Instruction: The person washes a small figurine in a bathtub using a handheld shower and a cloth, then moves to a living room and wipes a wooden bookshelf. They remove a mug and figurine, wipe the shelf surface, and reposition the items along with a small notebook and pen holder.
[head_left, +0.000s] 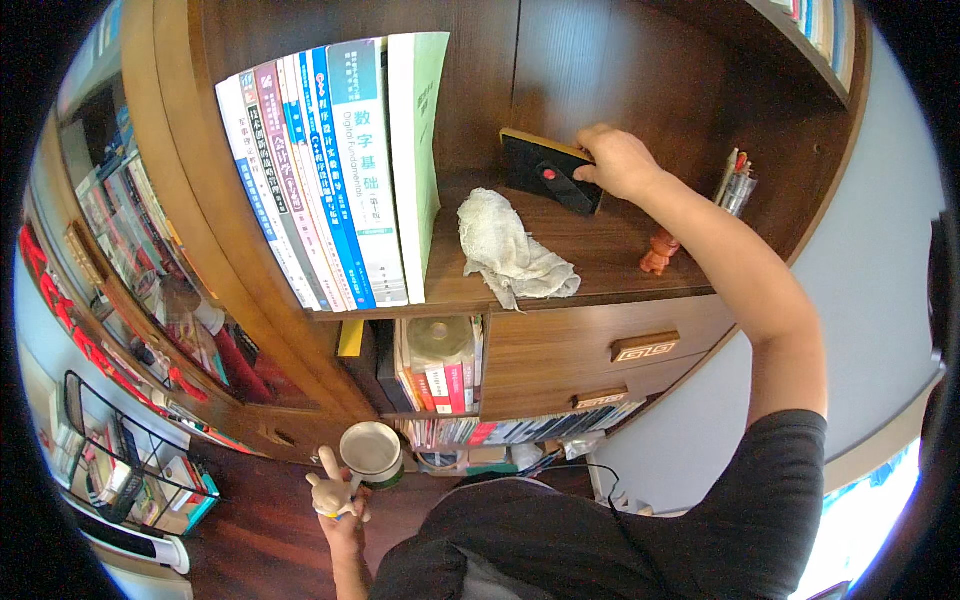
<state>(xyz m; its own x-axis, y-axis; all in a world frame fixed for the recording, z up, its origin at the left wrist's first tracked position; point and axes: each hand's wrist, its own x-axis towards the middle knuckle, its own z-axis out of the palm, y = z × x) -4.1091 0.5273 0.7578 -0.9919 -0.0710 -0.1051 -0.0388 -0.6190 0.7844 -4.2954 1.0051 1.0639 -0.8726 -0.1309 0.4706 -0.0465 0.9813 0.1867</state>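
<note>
My right hand (619, 161) grips the upper right corner of a small black-backed picture frame (529, 166), thumb on its back and fingers over the top edge. The frame stands tilted on the wooden shelf (607, 255), its back with a red spot towards me. In front of it lies a crumpled grey-white cloth (506, 247). Low on the left, my left hand (346, 532) holds a mug (373, 456) together with a beige long-eared figurine (330, 496). The fingers are partly hidden behind the figurine.
A row of upright books (330, 195) fills the shelf's left part. By my right forearm stand a reddish-brown carved figurine (658, 253) and a clear holder of pens (736, 191). Below are drawers with protruding handles (645, 346). A glass-doored cabinet (172, 247) and wire rack (135, 465) stand left.
</note>
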